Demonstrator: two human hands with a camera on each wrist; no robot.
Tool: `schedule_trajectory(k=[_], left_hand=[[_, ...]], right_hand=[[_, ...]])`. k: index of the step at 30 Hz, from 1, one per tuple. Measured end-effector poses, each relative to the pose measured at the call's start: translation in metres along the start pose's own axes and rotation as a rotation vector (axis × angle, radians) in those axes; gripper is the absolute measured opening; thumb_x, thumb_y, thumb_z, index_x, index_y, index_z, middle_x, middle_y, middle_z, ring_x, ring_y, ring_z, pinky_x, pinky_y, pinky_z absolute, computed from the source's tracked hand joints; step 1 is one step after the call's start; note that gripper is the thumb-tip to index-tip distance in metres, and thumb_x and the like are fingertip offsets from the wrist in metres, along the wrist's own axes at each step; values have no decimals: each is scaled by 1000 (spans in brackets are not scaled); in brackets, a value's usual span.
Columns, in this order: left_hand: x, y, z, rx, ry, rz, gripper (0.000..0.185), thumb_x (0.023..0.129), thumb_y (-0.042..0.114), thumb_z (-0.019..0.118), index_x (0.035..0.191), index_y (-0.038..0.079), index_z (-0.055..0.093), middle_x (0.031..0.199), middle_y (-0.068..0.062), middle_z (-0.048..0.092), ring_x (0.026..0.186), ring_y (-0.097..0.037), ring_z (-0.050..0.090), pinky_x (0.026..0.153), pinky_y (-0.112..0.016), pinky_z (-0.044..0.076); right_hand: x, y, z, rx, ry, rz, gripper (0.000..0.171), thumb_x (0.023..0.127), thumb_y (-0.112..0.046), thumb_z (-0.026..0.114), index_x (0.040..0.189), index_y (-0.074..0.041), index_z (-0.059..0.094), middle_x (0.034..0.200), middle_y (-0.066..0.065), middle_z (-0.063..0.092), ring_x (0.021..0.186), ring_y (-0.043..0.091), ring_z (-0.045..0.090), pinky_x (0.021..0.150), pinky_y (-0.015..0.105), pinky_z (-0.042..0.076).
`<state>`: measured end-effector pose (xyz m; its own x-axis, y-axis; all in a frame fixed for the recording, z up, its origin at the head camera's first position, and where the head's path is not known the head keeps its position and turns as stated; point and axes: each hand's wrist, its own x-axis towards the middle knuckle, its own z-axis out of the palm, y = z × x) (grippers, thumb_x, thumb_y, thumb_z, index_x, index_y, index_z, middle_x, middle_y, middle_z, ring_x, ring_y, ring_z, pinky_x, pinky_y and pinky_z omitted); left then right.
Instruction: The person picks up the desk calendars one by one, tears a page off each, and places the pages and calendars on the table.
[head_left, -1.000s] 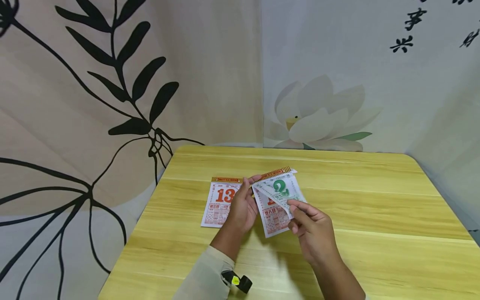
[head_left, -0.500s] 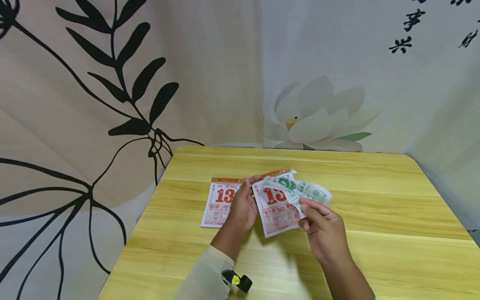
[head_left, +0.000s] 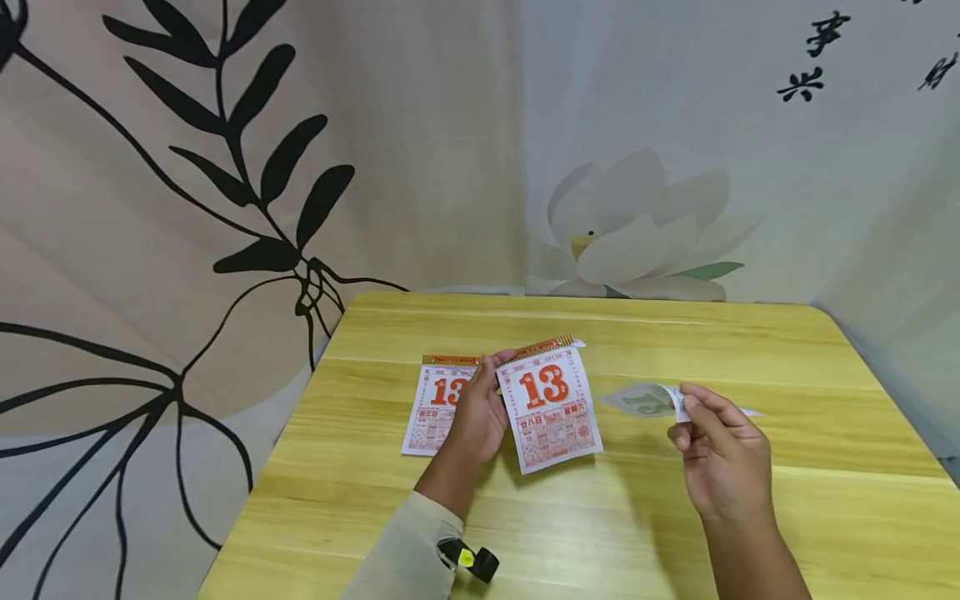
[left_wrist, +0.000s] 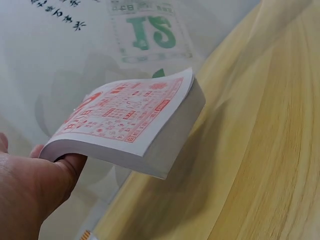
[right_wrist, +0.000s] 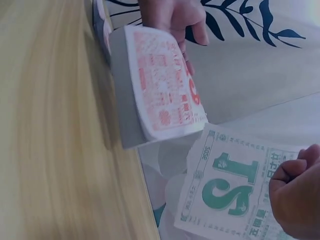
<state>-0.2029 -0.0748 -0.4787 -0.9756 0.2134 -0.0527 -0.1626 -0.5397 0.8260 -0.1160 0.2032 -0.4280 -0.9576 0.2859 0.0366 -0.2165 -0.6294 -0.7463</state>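
My left hand (head_left: 480,421) grips a thick tear-off calendar pad (head_left: 551,408) by its left edge, tilted above the table. Its top page reads a red 13 under an orange-and-gold header strip. In the left wrist view the thick stack of pages (left_wrist: 125,110) shows edge-on. My right hand (head_left: 727,454) pinches a loose calendar page (head_left: 645,400) off to the right, apart from the pad. In the right wrist view that page (right_wrist: 230,185) shows a green 12. A second calendar pad (head_left: 431,408), also with a red 13, lies on the table behind my left hand, partly hidden.
The wooden table (head_left: 810,375) has rounded far corners. Behind it hangs a pale cloth backdrop (head_left: 435,150) printed with dark leaves, a lotus and black characters. A black strap device (head_left: 471,560) sits on my left wrist over the sleeve.
My right hand has pulled the green 12 page down and across, off the held calendar pad, and carried it right. The red 13 page beneath is now fully exposed. The left hand barely moved.
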Motion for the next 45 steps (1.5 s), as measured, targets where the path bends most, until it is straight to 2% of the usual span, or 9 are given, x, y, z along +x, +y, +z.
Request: schedule_trajectory(k=[3,7,11,20,26,32,39,42,45], left_hand=[[2,-2,6,19,-10,-32,52,119,46,40,153,9,53,151,-4,52,115,-13,69,91,-23,61],[4,-9,14,63,-26,-83,45,119,32,46,156,6,51,132,-1,61,97,-7,70,78,-19,61],[8,-19,23,81,-41,-129,44,118,20,49,159,3,47,119,-2,66,88,-5,73,76,-20,63],[19,-51,46,105,-53,-205,44,111,1,54,154,7,52,138,-16,68,116,-25,77,95,-39,66],[27,-70,62,174,-44,-237,43,105,-10,58,144,8,58,131,-17,66,115,-35,76,92,-45,67],[39,-86,81,173,-27,-244,43,103,-13,59,139,12,61,127,-16,66,114,-38,77,95,-52,66],[51,-100,89,206,4,-260,43,102,-13,61,134,16,64,122,-14,68,104,-34,79,85,-44,68],[54,-103,88,255,3,-238,41,102,-12,61,135,13,64,124,-15,69,105,-32,78,87,-42,68],[56,-103,88,337,-4,-227,38,103,-9,62,135,11,66,125,-14,70,103,-29,78,86,-38,67]], right_hand=[[1,-5,-6,-52,14,-20,18,107,5,63,113,6,80,95,7,73,58,13,59,56,21,53],[7,-14,-15,-77,46,-40,17,106,5,64,112,6,80,96,7,72,58,14,58,55,22,52],[14,-23,-22,-90,79,-41,15,106,3,65,110,4,79,96,7,72,57,15,59,54,22,53],[38,-40,-36,-124,153,6,9,104,-2,71,108,1,78,100,6,69,62,15,59,55,23,53],[48,-44,-48,-147,205,3,8,104,-1,70,106,2,77,100,6,66,63,15,58,54,23,54],[60,-52,-57,-220,226,4,8,104,-6,72,107,0,76,102,5,62,66,15,57,55,23,55],[59,-49,-69,-379,203,90,9,106,-13,72,106,-8,80,99,-2,64,64,12,60,59,23,56],[53,-43,-76,-485,148,184,12,109,-19,68,107,-14,79,104,-9,66,67,11,61,63,23,56],[48,-37,-82,-621,77,326,18,114,-27,60,120,-16,73,117,-12,59,73,9,62,69,24,57]])
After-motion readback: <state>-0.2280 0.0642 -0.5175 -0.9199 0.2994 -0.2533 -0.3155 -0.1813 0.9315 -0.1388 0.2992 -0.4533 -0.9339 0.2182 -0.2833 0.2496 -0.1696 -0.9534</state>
